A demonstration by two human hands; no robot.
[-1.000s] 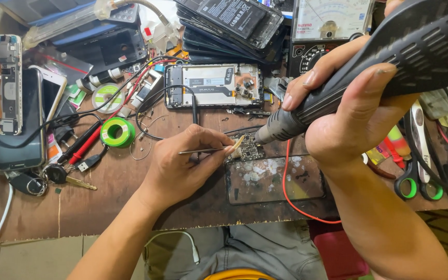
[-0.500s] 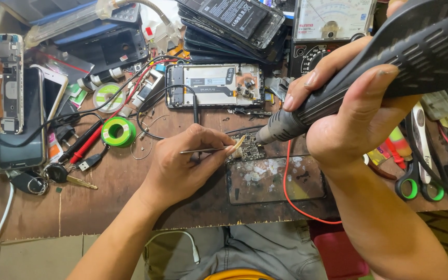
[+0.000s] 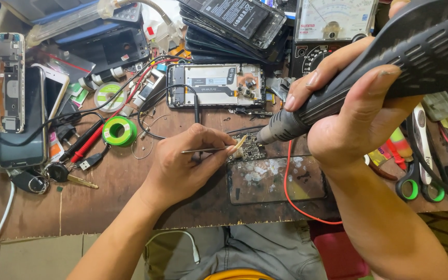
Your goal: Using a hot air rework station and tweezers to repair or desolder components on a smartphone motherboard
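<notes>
My left hand (image 3: 185, 163) grips thin metal tweezers (image 3: 208, 150) whose tips touch a small circuit board (image 3: 249, 149) lying on the wooden bench. My right hand (image 3: 353, 111) holds a black hot-air tool (image 3: 385, 67) by its ribbed body. Its metal nozzle (image 3: 281, 127) points down-left, almost touching the same board. Just below the board lies a dark glass plate (image 3: 276, 180) smeared with white residue.
An opened phone frame (image 3: 214, 85) lies behind the board. A stack of phones (image 3: 234, 23) and an analog meter (image 3: 333, 26) stand at the back. A green tape roll (image 3: 119, 130), red probes (image 3: 86, 142), keys (image 3: 53, 173), more phones (image 3: 11, 98) sit left; scissors (image 3: 416, 181) right; a red wire (image 3: 291, 192) crosses the plate.
Nothing has visibly changed; both hands stay in place over the small board.
</notes>
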